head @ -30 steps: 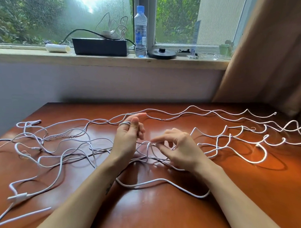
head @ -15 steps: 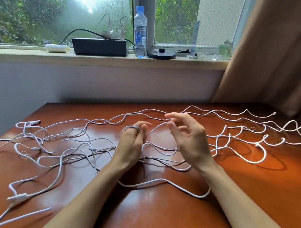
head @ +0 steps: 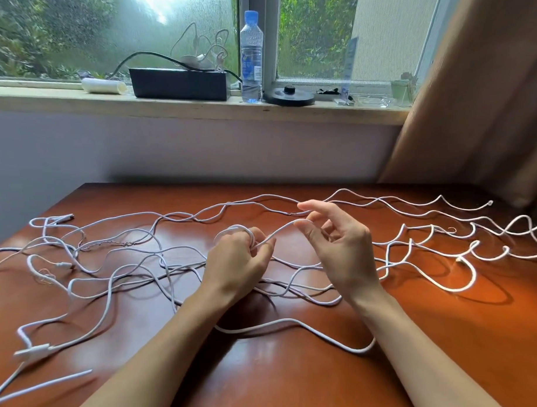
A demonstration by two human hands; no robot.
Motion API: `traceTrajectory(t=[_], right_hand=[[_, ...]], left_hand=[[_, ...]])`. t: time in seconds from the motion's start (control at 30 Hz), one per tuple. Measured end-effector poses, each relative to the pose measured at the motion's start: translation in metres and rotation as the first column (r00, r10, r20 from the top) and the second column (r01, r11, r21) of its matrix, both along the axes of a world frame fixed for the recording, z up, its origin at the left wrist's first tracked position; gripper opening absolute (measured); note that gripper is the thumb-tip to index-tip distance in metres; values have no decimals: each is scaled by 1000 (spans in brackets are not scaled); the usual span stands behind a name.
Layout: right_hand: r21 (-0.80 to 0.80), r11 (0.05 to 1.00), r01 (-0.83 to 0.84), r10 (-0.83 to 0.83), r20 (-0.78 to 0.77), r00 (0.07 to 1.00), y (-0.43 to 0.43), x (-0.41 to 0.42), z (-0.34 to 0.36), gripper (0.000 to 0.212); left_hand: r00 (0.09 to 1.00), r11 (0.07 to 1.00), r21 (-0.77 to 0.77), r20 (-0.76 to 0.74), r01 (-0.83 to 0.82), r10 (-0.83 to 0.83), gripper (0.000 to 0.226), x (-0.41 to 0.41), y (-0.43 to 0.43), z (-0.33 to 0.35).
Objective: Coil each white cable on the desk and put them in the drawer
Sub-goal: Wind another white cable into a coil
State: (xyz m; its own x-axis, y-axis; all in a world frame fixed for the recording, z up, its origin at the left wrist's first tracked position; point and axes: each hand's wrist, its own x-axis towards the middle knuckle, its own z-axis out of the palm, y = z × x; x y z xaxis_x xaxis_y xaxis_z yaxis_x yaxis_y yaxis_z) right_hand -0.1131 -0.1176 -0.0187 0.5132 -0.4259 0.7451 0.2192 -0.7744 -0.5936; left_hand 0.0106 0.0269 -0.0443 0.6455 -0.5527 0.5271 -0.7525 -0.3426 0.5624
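Several white cables lie tangled across the reddish wooden desk. My left hand is curled at the desk's middle, with a white cable looped around its fingers. A short stretch of that cable runs up and right to my right hand, which lifts it on a fingertip with the other fingers spread. No drawer is in view.
More wavy white cable spreads over the desk's right side. The windowsill holds a black box, a water bottle, a black round base and a white roll. A brown curtain hangs at right.
My right hand rose from the desk, carrying the cable up toward my left hand's fingers. The left hand curled tighter and dipped, with the loop staying on its fingers.
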Motion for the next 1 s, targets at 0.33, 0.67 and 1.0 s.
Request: traceTrajectory(t=[0.33,0.67,1.0], right_hand=[[20,1000,-4,6,-137,991,-8,1,-5,24],[192,973,-129,173,-232,957,-6,2,-7,10],[627,718,-301,385,3,923,0,1,6,17]], left_hand=[[956,990,-80,-263,116,-133,65,-3,2,6],[561,852,-491,-660,181,-500,73,-1,0,18],[172,550,-832,-554,-72,-815,63,3,3,23]])
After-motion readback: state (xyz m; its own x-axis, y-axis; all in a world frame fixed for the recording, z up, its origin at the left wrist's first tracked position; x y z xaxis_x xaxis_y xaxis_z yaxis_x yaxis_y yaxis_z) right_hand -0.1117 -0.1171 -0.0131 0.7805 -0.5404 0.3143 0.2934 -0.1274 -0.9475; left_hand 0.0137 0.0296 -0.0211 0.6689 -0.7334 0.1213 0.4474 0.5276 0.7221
